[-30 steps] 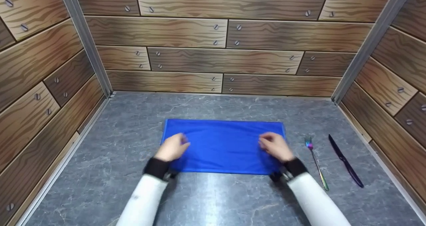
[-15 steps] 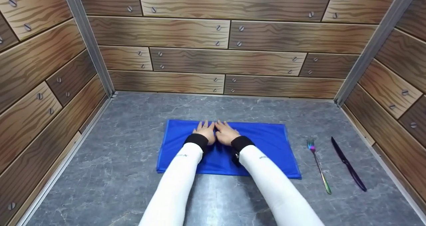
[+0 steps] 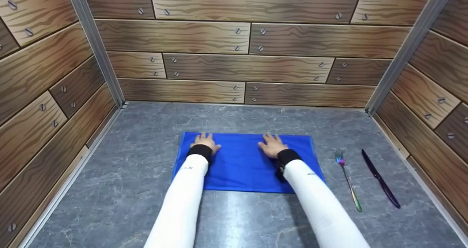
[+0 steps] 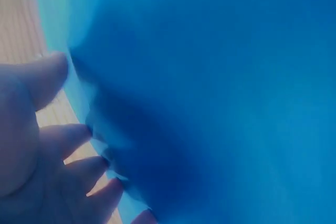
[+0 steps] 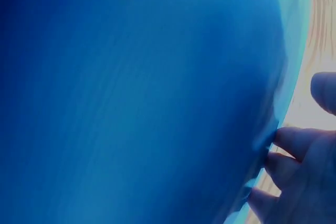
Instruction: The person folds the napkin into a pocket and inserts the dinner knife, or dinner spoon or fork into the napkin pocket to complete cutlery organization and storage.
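A blue cloth (image 3: pixel 239 160) lies spread as a wide rectangle on the grey marbled tabletop. On its far left part rests my left hand (image 3: pixel 206 142), fingers spread and pointing to the far edge. My right hand (image 3: pixel 272 145) lies on the far right part in the same way, apart from the left one. In the left wrist view the fingertips (image 4: pixel 107 190) touch the blue cloth (image 4: pixel 236 87), which creases slightly there. The right wrist view has the spread fingers (image 5: pixel 294 142) against the blue cloth (image 5: pixel 131 98) too.
To the right of the cloth lie a rainbow-coloured fork (image 3: pixel 347 182) and a dark purple knife (image 3: pixel 380 178), roughly side by side. Wood-patterned walls (image 3: pixel 241 65) with metal corner posts (image 3: pixel 97 45) enclose the tabletop (image 3: pixel 139 131) at the back and both sides.
Both hands first came down, fingers curled, over the cloth's sides, then met flat at its far middle. Now they have slid apart, left hand leftward and right hand rightward. Fork and knife stay put.
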`<action>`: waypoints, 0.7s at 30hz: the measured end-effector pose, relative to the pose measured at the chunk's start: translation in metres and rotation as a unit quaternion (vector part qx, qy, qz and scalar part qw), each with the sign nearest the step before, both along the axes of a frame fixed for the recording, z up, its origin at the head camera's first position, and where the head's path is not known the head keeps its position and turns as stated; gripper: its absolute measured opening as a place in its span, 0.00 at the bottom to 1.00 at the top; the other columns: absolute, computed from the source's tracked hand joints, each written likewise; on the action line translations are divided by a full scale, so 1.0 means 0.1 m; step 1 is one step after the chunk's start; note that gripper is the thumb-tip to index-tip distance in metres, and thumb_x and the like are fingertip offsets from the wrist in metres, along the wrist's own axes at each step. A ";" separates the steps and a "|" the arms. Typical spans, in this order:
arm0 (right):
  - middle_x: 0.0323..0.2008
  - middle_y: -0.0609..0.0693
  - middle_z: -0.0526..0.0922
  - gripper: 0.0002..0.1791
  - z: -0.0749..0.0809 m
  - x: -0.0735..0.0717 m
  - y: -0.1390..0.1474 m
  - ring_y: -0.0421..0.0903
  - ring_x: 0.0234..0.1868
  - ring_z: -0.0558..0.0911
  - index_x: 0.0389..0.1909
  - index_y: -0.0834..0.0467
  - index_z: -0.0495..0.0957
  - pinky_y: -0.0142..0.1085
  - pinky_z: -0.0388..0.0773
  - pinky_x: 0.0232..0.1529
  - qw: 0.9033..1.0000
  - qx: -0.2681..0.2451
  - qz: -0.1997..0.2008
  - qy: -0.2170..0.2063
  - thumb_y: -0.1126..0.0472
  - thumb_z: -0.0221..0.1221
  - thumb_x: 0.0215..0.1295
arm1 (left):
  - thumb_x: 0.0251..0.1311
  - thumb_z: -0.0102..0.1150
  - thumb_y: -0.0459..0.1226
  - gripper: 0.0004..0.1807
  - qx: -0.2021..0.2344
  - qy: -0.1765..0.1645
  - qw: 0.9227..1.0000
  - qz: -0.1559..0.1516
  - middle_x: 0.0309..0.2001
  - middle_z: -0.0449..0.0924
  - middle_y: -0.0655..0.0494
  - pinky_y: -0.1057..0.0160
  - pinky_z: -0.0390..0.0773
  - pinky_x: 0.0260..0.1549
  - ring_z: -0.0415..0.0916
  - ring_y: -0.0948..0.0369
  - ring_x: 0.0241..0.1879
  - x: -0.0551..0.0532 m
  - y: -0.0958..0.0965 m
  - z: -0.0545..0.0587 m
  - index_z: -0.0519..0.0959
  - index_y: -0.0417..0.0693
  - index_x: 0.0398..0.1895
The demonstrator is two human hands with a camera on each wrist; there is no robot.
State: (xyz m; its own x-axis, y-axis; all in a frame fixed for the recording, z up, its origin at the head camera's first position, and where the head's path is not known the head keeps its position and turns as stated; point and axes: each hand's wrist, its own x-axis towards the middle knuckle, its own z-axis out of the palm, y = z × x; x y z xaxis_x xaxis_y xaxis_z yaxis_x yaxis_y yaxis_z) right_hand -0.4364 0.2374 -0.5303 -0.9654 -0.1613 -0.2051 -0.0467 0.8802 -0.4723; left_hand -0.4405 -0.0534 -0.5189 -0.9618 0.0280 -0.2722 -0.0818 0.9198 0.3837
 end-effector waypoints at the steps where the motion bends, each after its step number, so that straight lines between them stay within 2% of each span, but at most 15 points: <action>1: 0.96 0.69 0.48 0.41 -0.01 -0.01 0.09 0.77 0.97 0.42 0.94 0.67 0.54 0.83 0.43 0.91 1.000 0.000 -0.002 0.000 0.46 0.42 0.94 | 0.88 0.59 0.56 0.45 -0.003 -0.002 1.000 0.011 0.97 0.50 0.36 0.28 0.61 0.91 0.48 0.36 0.97 -0.01 -0.06 0.00 0.59 0.43 0.96; 3: 0.95 0.72 0.47 0.42 -0.03 -0.03 0.27 0.79 0.96 0.40 0.93 0.69 0.53 0.82 0.42 0.92 1.000 0.000 -0.004 0.000 0.46 0.41 0.94 | 0.87 0.61 0.57 0.48 -0.007 -0.010 1.000 0.028 0.98 0.47 0.36 0.29 0.60 0.92 0.46 0.37 0.98 -0.03 -0.16 -0.02 0.56 0.43 0.97; 6: 0.93 0.78 0.47 0.42 -0.08 -0.07 0.53 0.82 0.95 0.42 0.91 0.75 0.53 0.78 0.41 0.94 1.000 0.006 -0.002 0.012 0.48 0.41 0.93 | 0.85 0.63 0.60 0.53 -0.008 -0.013 0.999 0.037 0.98 0.45 0.35 0.30 0.58 0.93 0.44 0.36 0.98 -0.04 -0.27 -0.05 0.53 0.41 0.97; 9: 0.90 0.83 0.50 0.42 -0.14 -0.12 0.77 0.84 0.93 0.45 0.88 0.81 0.55 0.75 0.40 0.95 0.999 0.018 -0.010 0.029 0.50 0.41 0.92 | 0.83 0.64 0.62 0.58 0.001 -0.011 0.999 0.042 0.97 0.43 0.32 0.30 0.55 0.94 0.42 0.35 0.98 -0.04 -0.32 -0.09 0.51 0.38 0.97; 11: 0.88 0.86 0.53 0.42 -0.18 -0.16 0.89 0.86 0.92 0.48 0.86 0.82 0.56 0.74 0.43 0.95 0.999 0.023 -0.025 0.035 0.51 0.42 0.92 | 0.82 0.66 0.64 0.60 0.004 -0.006 0.999 0.050 0.97 0.42 0.29 0.31 0.54 0.95 0.41 0.35 0.98 -0.03 -0.35 -0.10 0.50 0.36 0.96; 16: 0.87 0.87 0.55 0.43 -0.27 -0.28 1.06 0.87 0.90 0.55 0.85 0.84 0.58 0.71 0.55 0.94 0.997 0.024 -0.062 0.034 0.49 0.44 0.92 | 0.78 0.70 0.65 0.63 0.010 -0.003 0.998 0.066 0.96 0.41 0.26 0.34 0.54 0.96 0.41 0.35 0.98 0.00 -0.39 -0.04 0.51 0.33 0.96; 21: 0.89 0.86 0.50 0.43 -0.34 -0.40 1.15 0.84 0.92 0.54 0.86 0.83 0.58 0.68 0.54 0.95 0.995 0.016 -0.094 0.018 0.48 0.43 0.93 | 0.77 0.72 0.65 0.64 0.016 -0.003 0.998 0.064 0.96 0.45 0.26 0.34 0.53 0.96 0.43 0.34 0.98 0.04 -0.40 0.03 0.53 0.35 0.96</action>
